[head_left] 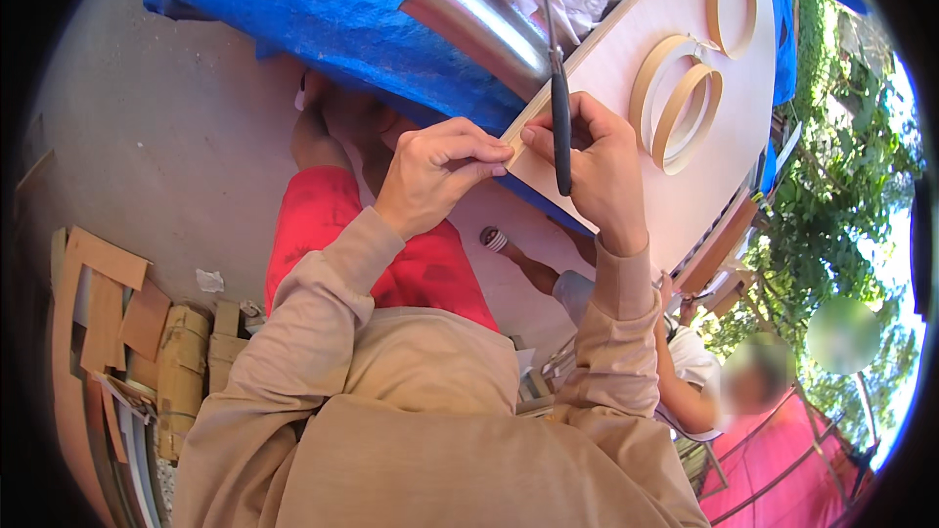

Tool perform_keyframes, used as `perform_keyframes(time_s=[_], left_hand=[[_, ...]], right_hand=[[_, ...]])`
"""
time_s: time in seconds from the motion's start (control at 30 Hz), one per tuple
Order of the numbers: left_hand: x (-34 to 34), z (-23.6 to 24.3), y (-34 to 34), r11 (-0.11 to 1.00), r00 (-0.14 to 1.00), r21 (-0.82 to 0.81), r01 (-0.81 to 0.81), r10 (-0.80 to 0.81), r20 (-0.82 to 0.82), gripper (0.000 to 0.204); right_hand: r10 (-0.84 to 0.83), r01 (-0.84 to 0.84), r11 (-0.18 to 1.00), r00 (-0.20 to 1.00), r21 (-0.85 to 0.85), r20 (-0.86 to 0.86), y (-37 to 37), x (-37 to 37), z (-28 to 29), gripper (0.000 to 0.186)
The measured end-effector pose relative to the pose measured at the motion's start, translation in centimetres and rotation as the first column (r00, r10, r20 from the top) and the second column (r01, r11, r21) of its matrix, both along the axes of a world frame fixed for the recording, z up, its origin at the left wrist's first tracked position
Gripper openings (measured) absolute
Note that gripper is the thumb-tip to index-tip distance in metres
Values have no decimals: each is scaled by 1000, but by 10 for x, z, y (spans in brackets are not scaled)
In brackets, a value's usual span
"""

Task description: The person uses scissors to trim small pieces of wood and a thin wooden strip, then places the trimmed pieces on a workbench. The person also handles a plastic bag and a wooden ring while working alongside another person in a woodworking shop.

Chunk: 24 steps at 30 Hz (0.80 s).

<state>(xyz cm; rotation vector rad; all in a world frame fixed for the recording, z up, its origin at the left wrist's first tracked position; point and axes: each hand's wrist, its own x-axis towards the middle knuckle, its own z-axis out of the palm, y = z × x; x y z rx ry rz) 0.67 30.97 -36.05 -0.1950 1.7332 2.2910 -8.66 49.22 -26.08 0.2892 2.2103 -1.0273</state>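
The pale wooden board [675,137] is the biggest thing in hand: a flat panel with a rounded far end, tilted across the view above the person's lap, its near corner held between both hands. A blue tarp [323,10] lies under and behind it, beside a shiny metal drum [479,20]. Three thin wooden hoops [675,103] rest on the board's face, well clear of the working corner.

The right hand [602,171] is closed around a long tool with a black handle [560,127], whose thin metal shaft runs up and away past the board's edge; what its tip does is out of view. The left hand [435,171] is pinched narrow, thumb and fingertips meeting on the board's corner edge, just beside the right thumb. Whether a small strip or veneer sits under those fingertips is too small to tell.

To do this well, I judge the left pinch should stay tight against the edge so the corner cannot shift, while the tool is kept steady in line with the edge. Keeping the board's tilt constant would stop the loose hoops from sliding toward the hands.
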Motion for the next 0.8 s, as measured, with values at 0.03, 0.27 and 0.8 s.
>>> perform_keyframes(time_s=[0.03, 0.27, 0.8], left_hand=[[3, -2, 2, 998, 999, -59, -18, 15, -51, 20], [7, -9, 10, 992, 984, -14, -127, 125, -127, 19], [-9, -26, -6, 999, 968, 37, 4, 5, -250, 19]], right_hand=[[-13, 13, 999, 1000, -33, -9, 0, 0, 0, 17], [20, -21, 999, 1000, -32, -23, -2, -2, -3, 17], [-31, 29, 999, 996, -25, -79, -5, 6, -7, 19]])
